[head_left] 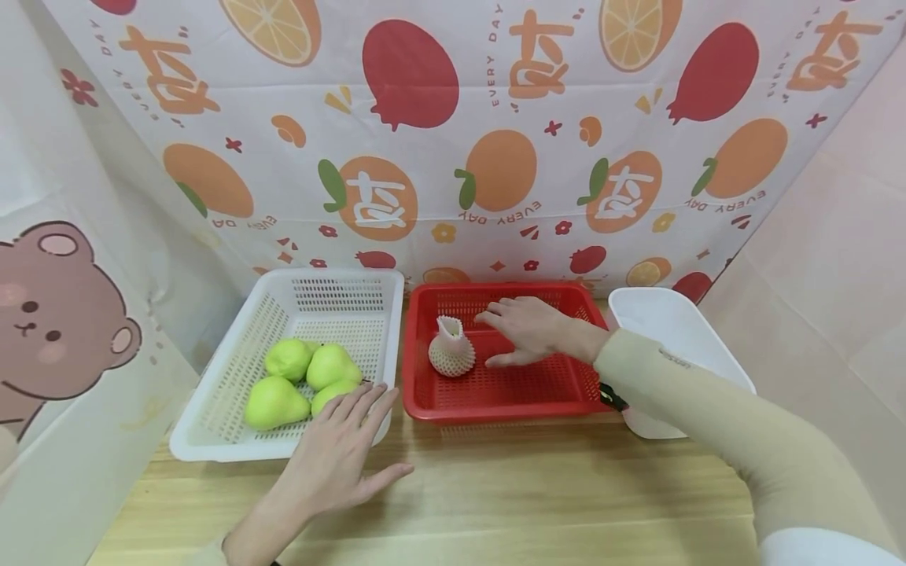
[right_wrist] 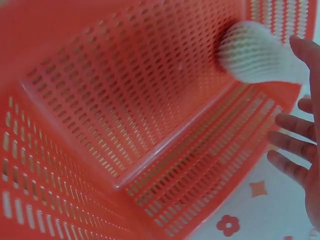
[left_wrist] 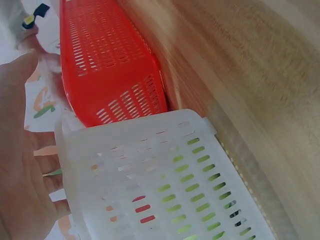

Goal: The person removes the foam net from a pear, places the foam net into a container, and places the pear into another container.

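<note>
Inside the red basket [head_left: 495, 410] stands a fruit in a white foam net sleeve [head_left: 451, 358], with a bit of green showing at its open top. My right hand [head_left: 532, 328] hovers over that basket just right of the sleeve, fingers spread and nothing held. In the right wrist view the foam sleeve [right_wrist: 250, 52] lies apart from the palm. Several green pears [head_left: 278, 402] sit in the white basket [head_left: 233, 452] on the left. My left hand [head_left: 340, 452] is at this basket's front right corner, fingers extended and overlapping the nearest pear in the head view.
A white plastic tub [head_left: 658, 314] stands right of the red basket, partly behind my right sleeve [head_left: 679, 401]. The baskets stand on a wooden table [head_left: 510, 487]. A fruit-print curtain [head_left: 425, 173] hangs close behind them, and a bear-print sheet [head_left: 64, 314] hangs at left.
</note>
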### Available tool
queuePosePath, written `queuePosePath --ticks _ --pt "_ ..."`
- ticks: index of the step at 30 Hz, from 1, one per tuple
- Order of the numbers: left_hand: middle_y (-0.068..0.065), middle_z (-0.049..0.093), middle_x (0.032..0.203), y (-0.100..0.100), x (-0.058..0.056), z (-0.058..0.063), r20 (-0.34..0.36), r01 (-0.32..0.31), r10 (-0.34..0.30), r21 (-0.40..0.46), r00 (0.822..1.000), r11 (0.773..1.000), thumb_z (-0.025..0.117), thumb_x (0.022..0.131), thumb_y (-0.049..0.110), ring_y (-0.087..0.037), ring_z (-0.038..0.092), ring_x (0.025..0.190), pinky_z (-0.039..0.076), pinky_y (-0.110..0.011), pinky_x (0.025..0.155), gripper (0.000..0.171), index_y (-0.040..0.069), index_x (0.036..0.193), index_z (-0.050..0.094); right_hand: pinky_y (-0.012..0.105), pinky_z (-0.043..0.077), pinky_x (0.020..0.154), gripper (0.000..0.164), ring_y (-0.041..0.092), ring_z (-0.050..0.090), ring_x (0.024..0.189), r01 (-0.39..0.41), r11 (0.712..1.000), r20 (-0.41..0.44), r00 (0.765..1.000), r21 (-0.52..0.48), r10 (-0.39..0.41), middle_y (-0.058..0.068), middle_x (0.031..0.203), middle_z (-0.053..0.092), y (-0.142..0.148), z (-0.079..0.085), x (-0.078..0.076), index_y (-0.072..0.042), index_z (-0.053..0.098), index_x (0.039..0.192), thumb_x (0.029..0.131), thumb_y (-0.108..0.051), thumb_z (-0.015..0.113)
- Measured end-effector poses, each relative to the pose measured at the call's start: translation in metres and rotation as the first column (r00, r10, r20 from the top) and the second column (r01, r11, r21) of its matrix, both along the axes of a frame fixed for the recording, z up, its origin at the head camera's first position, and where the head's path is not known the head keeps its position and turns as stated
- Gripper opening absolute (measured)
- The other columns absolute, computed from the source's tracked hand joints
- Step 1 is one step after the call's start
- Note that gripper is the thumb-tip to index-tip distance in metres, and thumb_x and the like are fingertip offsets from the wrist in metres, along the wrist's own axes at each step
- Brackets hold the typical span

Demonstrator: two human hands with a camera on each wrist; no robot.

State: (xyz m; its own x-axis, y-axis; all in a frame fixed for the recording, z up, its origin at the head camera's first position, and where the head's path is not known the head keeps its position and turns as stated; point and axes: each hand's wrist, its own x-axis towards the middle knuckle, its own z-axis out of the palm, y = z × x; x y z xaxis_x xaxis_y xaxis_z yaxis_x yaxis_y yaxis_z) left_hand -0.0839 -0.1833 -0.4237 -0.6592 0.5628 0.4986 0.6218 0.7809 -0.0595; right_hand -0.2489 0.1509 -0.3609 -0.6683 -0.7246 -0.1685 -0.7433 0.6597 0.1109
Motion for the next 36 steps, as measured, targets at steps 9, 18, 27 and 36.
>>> queuePosePath --ticks 9,18,27,36 --pt "-0.018 0.068 0.139 0.000 0.004 -0.003 -0.008 0.001 0.000 0.011 1.000 1.000 0.031 0.095 0.086 -0.038 0.063 0.130 0.056 -0.054 0.105 0.099 0.004 0.144 0.060 0.052 0.049 0.119 0.083 0.034 0.056 0.144 -0.044 0.998 -0.023 0.999 0.050 0.045 0.012 0.155 0.057 -0.010 -0.019 -0.031 -0.017 0.047 0.156 0.094 -0.070 0.060" --pt "-0.017 0.068 0.138 -0.001 0.005 -0.006 -0.022 0.022 -0.022 -0.002 1.000 1.000 0.033 0.096 0.084 -0.037 0.062 0.130 0.055 -0.053 0.107 0.097 0.004 0.142 0.061 0.051 0.044 0.125 0.094 0.035 0.050 0.150 -0.070 0.986 -0.030 0.997 0.152 0.075 0.015 0.162 0.050 -0.031 -0.035 -0.046 -0.015 0.042 0.160 0.092 -0.078 0.055" --pt "-0.017 0.068 0.136 -0.002 0.004 -0.006 -0.042 0.032 -0.032 0.002 0.999 0.999 0.032 0.097 0.083 -0.037 0.061 0.129 0.054 -0.053 0.106 0.096 0.004 0.142 0.061 0.047 0.046 0.123 0.100 0.033 0.051 0.148 -0.081 0.980 -0.026 0.996 0.184 0.087 0.015 0.161 0.052 -0.041 -0.043 -0.051 -0.011 0.043 0.160 0.090 -0.082 0.054" --pt "-0.017 0.068 0.138 -0.002 0.003 -0.005 -0.033 0.021 -0.021 0.004 0.999 1.000 0.031 0.097 0.083 -0.036 0.061 0.131 0.053 -0.053 0.107 0.096 0.004 0.143 0.061 0.043 0.053 0.116 0.102 0.030 0.059 0.139 -0.135 0.976 -0.032 0.989 0.173 0.142 0.013 0.153 0.059 -0.052 -0.050 -0.050 -0.011 0.049 0.156 0.086 -0.085 0.056"
